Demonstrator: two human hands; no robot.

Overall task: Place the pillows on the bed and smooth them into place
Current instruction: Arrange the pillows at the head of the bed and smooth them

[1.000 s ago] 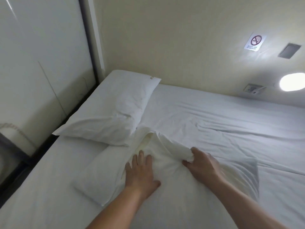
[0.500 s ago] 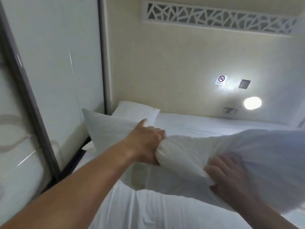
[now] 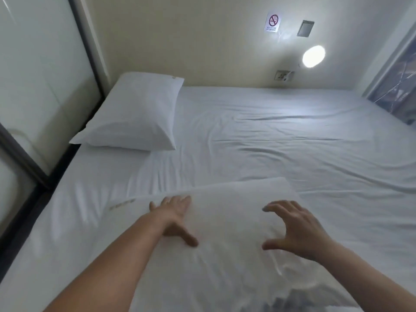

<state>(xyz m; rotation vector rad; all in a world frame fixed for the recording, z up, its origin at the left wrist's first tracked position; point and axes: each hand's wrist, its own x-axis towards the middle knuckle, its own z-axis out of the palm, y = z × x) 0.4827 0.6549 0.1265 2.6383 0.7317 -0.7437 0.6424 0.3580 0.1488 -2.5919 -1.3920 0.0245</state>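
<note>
One white pillow [image 3: 135, 115] lies flat in the far left corner of the bed [image 3: 281, 140], against the wall. A second white pillow [image 3: 229, 212] lies on the sheet close to me, blurred by motion. My left hand [image 3: 174, 216] rests palm down on its left part with fingers spread. Just over the pillow's right part hovers my right hand [image 3: 295, 228], fingers apart and curled, holding nothing.
A dark-framed glass partition [image 3: 42, 91] runs along the bed's left edge. The beige head wall carries a no-smoking sign [image 3: 272, 22], a round lit lamp [image 3: 313, 56] and a socket [image 3: 284, 75]. A window frame [image 3: 396, 82] closes the right side.
The near pillow was held up in the air by both hands half a second ago. It now lies on the sheet and both hands have let go and opened.
</note>
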